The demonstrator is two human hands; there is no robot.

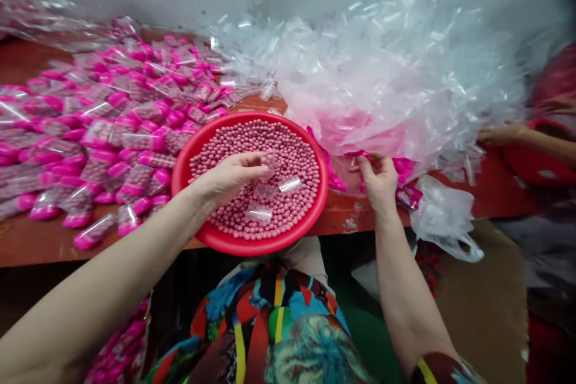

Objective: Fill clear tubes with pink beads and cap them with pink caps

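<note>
A red basin full of pink beads stands at the table's front edge. Over the beads, my left hand pinches a small clear container with pink beads in it. Clear empty tubes lie on the beads below it. To the right of the basin, my right hand is closed at the fingertips by a clear plastic bag with bright pink pieces; its fingers touch a small pink piece.
Filled containers with pink caps cover the table at left. Clear tubes are heaped at back right. Another person's hand is at far right, by a red container. A white bag hangs over the front edge.
</note>
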